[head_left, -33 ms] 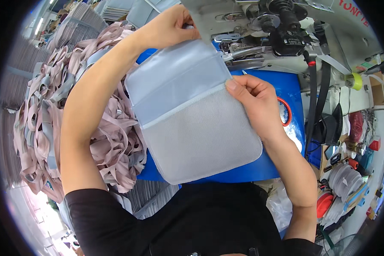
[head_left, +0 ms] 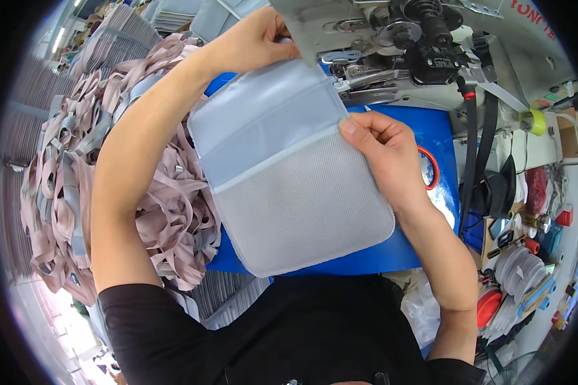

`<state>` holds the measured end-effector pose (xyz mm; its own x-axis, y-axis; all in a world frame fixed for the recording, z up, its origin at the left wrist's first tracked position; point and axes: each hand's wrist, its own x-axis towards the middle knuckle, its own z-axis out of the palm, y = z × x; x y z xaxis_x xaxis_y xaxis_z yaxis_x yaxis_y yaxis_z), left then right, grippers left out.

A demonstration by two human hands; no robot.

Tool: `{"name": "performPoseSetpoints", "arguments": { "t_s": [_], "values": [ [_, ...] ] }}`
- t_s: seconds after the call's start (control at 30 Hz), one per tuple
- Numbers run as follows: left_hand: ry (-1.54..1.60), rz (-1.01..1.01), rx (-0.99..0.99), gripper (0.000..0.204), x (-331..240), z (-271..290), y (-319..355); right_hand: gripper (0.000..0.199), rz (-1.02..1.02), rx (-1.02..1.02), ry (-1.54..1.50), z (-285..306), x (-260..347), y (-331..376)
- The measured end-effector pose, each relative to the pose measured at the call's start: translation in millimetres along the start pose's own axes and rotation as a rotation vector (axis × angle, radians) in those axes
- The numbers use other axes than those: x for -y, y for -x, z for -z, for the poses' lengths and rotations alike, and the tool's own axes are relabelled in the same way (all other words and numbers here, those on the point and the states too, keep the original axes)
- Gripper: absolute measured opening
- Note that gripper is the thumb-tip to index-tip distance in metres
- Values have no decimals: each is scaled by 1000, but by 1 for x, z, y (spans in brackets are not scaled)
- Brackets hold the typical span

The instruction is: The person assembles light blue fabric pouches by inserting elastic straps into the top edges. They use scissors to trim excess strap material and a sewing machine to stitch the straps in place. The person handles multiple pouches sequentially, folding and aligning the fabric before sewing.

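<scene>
A flat grey fabric panel (head_left: 302,205) with rounded corners lies tilted before me. Its near part is a mesh pocket with a pale binding strip (head_left: 270,163) along the top; the far part is smooth blue-grey cloth. My right hand (head_left: 385,147) pinches the panel's right edge at the end of that strip, thumb on top. At the far end, beside the sewing machine (head_left: 430,51), my left hand (head_left: 260,42) has its fingers curled in over the panel's far edge. The machine head partly hides these fingertips, so what they grip is unclear.
Red-handled scissors (head_left: 434,168) lie on the blue table (head_left: 440,138), right of my right hand. A large heap of pink and grey strips (head_left: 173,218) fills the left side. Stacked grey panels (head_left: 112,48) stand behind it. Clear plastic spools (head_left: 519,268) sit at the right.
</scene>
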<state>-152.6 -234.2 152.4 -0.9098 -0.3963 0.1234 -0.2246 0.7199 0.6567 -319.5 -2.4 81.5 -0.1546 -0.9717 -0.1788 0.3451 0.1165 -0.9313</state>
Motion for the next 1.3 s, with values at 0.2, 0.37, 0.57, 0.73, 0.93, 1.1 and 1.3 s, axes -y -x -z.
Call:
{"name": "performPoseSetpoints", "arguments": {
  "t_s": [0.2, 0.37, 0.57, 0.73, 0.93, 1.1, 1.3],
  "values": [
    [-33, -28, 11, 29, -4, -1, -17, 24, -4, -28, -52, -1, 1, -9],
    [-69, -27, 8, 34, -11, -5, -30, 25, 11, -87, -136, -4, 2, -18],
    [-457, 232, -180, 40, 26, -13, 10, 26, -48, -80, -204, -10, -4, -10],
    [-561, -5, -187, 51, -90, -44, 77, 22, -93, -85, -257, -5, 2, -9],
    [-865, -18, 33, 77, -154, -97, 141, 23, -96, -75, -292, -14, -3, -18],
    [-1019, -30, 50, 79, -147, -97, 142, 27, 8, 36, -344, 0, -23, 3],
    [-1038, -42, 186, 79, -165, -74, 133, 34, 117, 124, -17, 12, -18, 43]
  ]
}}
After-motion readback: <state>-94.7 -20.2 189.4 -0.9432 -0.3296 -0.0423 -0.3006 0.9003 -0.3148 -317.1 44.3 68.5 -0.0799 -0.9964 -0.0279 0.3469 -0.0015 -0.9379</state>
